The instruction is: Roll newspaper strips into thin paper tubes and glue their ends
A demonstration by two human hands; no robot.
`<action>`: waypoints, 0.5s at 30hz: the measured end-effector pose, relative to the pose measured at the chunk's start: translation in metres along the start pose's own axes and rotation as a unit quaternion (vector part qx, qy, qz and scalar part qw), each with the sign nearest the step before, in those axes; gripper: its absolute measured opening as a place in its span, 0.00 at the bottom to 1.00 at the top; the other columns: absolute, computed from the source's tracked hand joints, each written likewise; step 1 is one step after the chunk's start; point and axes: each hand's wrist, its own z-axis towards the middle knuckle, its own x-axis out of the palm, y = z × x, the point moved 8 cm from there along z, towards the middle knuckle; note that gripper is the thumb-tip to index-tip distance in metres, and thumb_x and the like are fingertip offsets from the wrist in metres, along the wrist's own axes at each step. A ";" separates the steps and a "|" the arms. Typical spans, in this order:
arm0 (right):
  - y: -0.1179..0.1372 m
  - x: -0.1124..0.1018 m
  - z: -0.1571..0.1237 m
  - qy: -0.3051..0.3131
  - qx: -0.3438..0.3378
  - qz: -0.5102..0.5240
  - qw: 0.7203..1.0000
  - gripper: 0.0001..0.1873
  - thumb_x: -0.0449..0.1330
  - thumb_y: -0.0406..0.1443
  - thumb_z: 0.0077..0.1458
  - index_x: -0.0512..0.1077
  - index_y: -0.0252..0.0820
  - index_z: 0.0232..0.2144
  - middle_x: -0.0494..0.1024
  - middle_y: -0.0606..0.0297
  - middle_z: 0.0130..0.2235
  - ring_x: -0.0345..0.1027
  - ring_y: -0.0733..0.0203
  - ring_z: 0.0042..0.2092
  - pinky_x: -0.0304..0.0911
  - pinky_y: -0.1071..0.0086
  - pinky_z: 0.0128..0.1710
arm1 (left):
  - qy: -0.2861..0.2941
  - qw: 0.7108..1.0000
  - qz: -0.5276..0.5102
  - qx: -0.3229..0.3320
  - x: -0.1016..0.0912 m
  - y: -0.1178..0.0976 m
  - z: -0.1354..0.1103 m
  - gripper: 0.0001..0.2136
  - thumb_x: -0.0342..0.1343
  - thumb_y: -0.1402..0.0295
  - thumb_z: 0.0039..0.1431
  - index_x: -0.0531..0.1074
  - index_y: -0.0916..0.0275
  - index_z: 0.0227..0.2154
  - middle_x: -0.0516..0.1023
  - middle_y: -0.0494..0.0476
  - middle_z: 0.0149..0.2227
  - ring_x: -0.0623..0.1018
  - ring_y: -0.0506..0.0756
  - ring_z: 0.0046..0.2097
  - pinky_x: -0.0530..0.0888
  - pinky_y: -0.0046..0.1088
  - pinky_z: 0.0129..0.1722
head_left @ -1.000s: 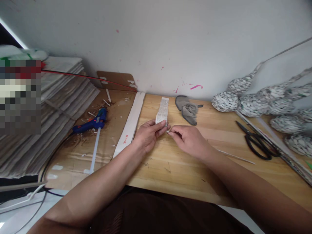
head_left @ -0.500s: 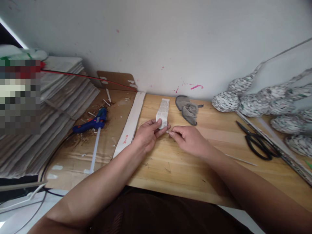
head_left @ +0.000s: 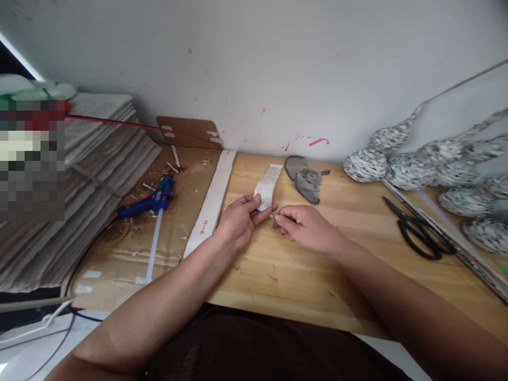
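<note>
My left hand (head_left: 241, 219) pinches the near end of a narrow strip of printed newspaper (head_left: 268, 185) that lies on the wooden table (head_left: 286, 264) and runs away from me, tilted to the right. My right hand (head_left: 305, 227) is closed in a pinch just right of that end, its fingertips meeting a thin white stick that is mostly hidden. The two hands almost touch at the strip's near end.
A blue glue gun (head_left: 148, 200) with a white glue stick lies on cardboard at the left, beside a long white strip (head_left: 212, 203). A stack of newspapers (head_left: 103, 159) fills the far left. Grey cloth (head_left: 305, 177), black scissors (head_left: 416, 233) and paper-wrapped balls (head_left: 397, 164) lie at the right.
The far end of the paper strip has swung to the right. My right hand has drawn slightly closer to the left, and the thin stick that trailed behind it is no longer visible.
</note>
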 end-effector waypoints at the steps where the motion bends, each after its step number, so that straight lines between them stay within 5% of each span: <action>1: 0.000 -0.002 0.000 -0.010 -0.002 0.004 1.000 0.13 0.53 0.39 0.62 0.72 0.41 0.29 0.77 0.66 0.27 0.67 0.65 0.27 0.56 0.70 0.29 | -0.004 1.000 -0.003 0.002 0.000 0.000 0.000 0.03 0.52 0.78 0.62 0.69 0.69 0.32 0.79 0.61 0.33 0.82 0.54 0.36 0.79 0.25 0.41; 6: 0.011 -0.009 -0.003 -0.067 -0.070 -0.057 0.994 0.09 0.55 0.38 0.61 0.74 0.40 0.35 0.78 0.63 0.32 0.68 0.63 0.31 0.56 0.70 0.32 | -0.010 1.000 -0.014 -0.007 0.000 0.000 0.000 0.04 0.50 0.78 0.63 0.69 0.70 0.33 0.80 0.67 0.34 0.83 0.55 0.36 0.80 0.28 0.42; 11: 0.001 0.001 0.000 0.002 -0.005 -0.003 1.000 0.16 0.51 0.39 0.64 0.71 0.41 0.26 0.76 0.66 0.26 0.66 0.65 0.26 0.54 0.70 0.29 | -0.011 1.000 -0.014 -0.009 0.000 0.000 -0.002 0.04 0.50 0.78 0.63 0.70 0.71 0.33 0.80 0.67 0.33 0.83 0.57 0.37 0.81 0.29 0.40; 15: 0.004 -0.006 -0.001 -0.044 -0.023 -0.025 0.998 0.09 0.57 0.40 0.60 0.71 0.41 0.32 0.77 0.66 0.29 0.66 0.64 0.28 0.54 0.70 0.29 | -0.003 1.000 -0.017 -0.003 0.000 -0.001 -0.002 0.05 0.53 0.77 0.62 0.72 0.72 0.32 0.80 0.65 0.32 0.82 0.55 0.35 0.80 0.26 0.39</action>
